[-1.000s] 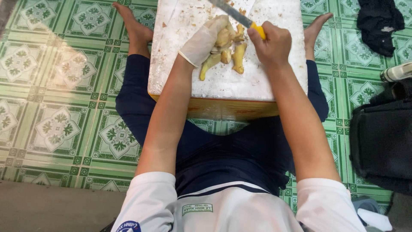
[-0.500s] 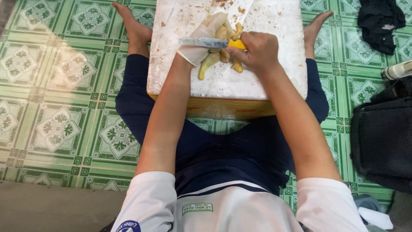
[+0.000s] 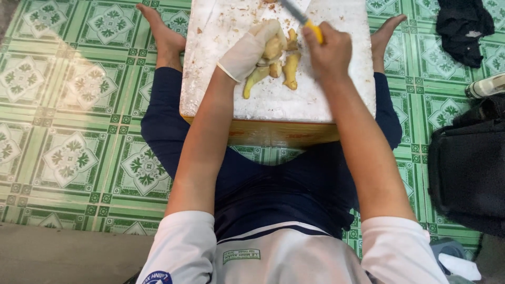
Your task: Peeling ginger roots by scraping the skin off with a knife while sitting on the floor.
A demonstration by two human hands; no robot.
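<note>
Green patterned floor tiles (image 3: 79,89) fill the head view, and a person sits on them with legs spread around a white foam box (image 3: 336,100) whose lid serves as a cutting surface. Bare feet show at either top corner of the box.

On the lid lies a small heap of ginger (image 3: 284,63), pale yellow and peeled, with brown scraps of skin scattered about the upper part of the surface. The left hand (image 3: 252,47), in a thin white glove, is curled over the top of the heap, fingers closed about one knobbly piece and pressing it down. The right hand (image 3: 329,50), bare, is wrapped tight around the yellow handle of a knife (image 3: 300,18); the blade runs up and to the left from the fist, toward the top edge of the frame, its tip over the scrap-strewn part of the lid.

Two loose pieces lie with their long axes running roughly toward the person, just beside the gloved fingers and directly left of the knife hand. Both hands sit close to the heap, the left touching it, the right just apart.

Whatever the box holds under its lid cannot be seen. Off to the right rest a black bag (image 3: 468,168), a dark cloth (image 3: 465,29) and part of a bottle (image 3: 486,87).
</note>
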